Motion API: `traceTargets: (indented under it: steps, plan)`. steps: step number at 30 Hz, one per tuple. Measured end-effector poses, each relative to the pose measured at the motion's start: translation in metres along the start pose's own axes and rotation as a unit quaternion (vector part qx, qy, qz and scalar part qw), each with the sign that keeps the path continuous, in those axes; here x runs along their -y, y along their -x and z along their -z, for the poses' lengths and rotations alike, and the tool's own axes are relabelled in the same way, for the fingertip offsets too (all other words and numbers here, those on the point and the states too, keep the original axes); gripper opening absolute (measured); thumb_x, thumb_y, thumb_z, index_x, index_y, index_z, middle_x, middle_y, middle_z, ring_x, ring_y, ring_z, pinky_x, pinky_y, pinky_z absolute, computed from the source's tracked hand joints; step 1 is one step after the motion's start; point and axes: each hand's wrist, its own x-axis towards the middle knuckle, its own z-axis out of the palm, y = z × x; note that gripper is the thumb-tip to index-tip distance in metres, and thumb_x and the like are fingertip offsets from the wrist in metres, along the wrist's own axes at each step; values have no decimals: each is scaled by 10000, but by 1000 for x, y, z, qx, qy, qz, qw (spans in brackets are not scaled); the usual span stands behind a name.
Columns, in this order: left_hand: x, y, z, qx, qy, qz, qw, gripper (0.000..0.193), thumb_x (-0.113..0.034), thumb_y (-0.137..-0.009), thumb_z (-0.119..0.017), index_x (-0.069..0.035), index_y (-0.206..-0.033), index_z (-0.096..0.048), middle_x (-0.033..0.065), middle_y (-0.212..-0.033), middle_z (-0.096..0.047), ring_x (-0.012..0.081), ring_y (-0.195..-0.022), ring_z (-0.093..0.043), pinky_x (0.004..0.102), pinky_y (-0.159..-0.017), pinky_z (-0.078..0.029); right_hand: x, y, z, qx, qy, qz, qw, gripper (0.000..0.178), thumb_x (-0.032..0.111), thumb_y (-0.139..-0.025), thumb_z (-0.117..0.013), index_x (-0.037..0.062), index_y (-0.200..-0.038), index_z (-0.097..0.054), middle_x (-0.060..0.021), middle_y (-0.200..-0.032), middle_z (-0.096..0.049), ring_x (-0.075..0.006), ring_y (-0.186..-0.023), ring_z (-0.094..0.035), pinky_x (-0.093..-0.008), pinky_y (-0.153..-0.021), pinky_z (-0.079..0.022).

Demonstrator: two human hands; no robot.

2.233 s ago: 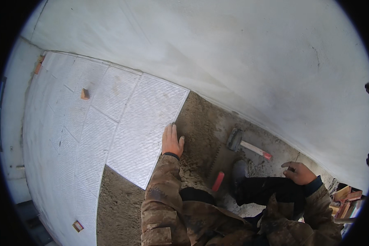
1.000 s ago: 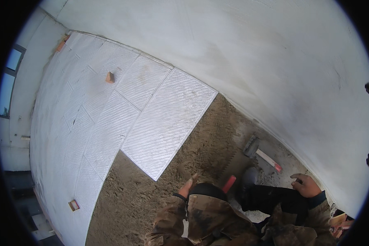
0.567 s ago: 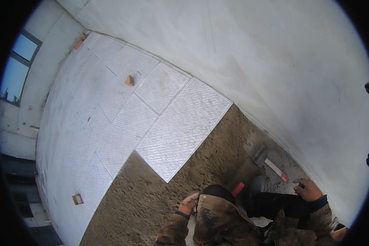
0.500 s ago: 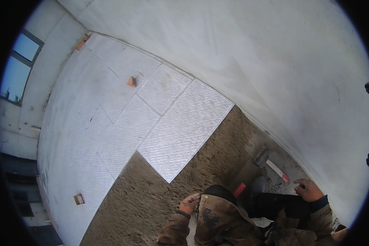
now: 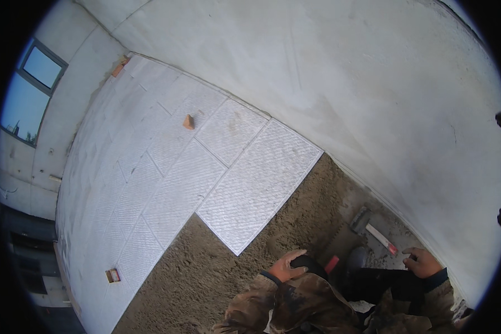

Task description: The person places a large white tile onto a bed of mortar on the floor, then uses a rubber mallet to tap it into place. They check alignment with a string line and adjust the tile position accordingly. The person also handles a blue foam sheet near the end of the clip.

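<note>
The left hand (image 5: 288, 266) is laid over the dark knee (image 5: 312, 265) at lower centre, its fingers spread loosely and clenched on nothing. At lower right, the right hand (image 5: 423, 263) is held with curled fingers just beyond the red-tipped end of the mallet (image 5: 379, 238); no object can be seen in it, but the inside of its curl is hidden, so whether anything is grasped cannot be told.

Between the knee and the mallet, a notched trowel, as it appears, is marked by its red handle (image 5: 332, 264) beside the boot (image 5: 357, 259).

The ribbed, pale end tile (image 5: 261, 186) is seen at the centre of the frame, untouched by either hand. It is judged to be heavy for its thinness, stiff and brittle, with corners easily chipped; some grip should be given by the ribbing, though dust could make it slippery. It would best be taken by its free right edge, with the lower corner supported from below.

On its left the tile is bordered by the laid tiles (image 5: 172, 178), and its upper end is closed off by the plastered wall (image 5: 373, 83). Only the right and lower-left edges are left exposed, above the rough mortar bed (image 5: 189, 273). The most room for movement is offered toward the lower left; toward the right, it is narrowed by the trowel, mallet and wall. A brick piece (image 5: 188, 122) and a small box (image 5: 113, 275) are borne by the laid tiles.
</note>
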Motion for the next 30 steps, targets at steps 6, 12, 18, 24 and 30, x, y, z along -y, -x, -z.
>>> traceTargets:
  steps: [6,12,18,24,30]
  plan:
    - [15,-23,44,-181,-157,31,970,555,-330,-1019,-680,-65,-1487,-545,210,-1463,-582,294,-1293,-606,432,-1069,-500,2,4,1,-15,11,-4,1000,336,154,-926,-697,9,-1229,-706,-154,-825,-701,-235,-719,-664,-363,-691,-523]
    - [1,-16,-11,-82,-61,35,994,493,-211,-1012,-661,9,-1444,-567,166,-1418,-629,249,-1319,-587,375,-1128,-441,6,2,1,-14,41,1,999,342,162,-913,-703,-9,-1208,-701,-163,-844,-697,-255,-762,-676,-371,-722,-528]
    - [-21,-6,-16,-36,-61,-10,997,466,-122,-971,-625,-4,-1420,-587,188,-1425,-609,293,-1370,-536,390,-1187,-372,8,-2,0,0,30,-1,1000,349,148,-916,-704,-25,-1219,-686,-157,-856,-698,-250,-783,-681,-372,-740,-534]
    - [-39,3,-13,-1,-68,-87,994,504,-36,-927,-587,-4,-1429,-569,192,-1402,-612,324,-1367,-530,414,-1193,-362,6,-3,-1,-3,32,-3,999,349,142,-917,-709,-28,-1221,-682,-152,-860,-703,-245,-783,-683,-370,-739,-536]
    - [-54,1,-31,-24,71,-28,997,570,43,-880,-668,-2,-1440,-570,149,-1317,-682,261,-1276,-610,378,-1108,-453,15,-4,-2,-5,57,18,998,355,159,-909,-714,-17,-1216,-687,-159,-861,-704,-259,-780,-686,-383,-733,-537]
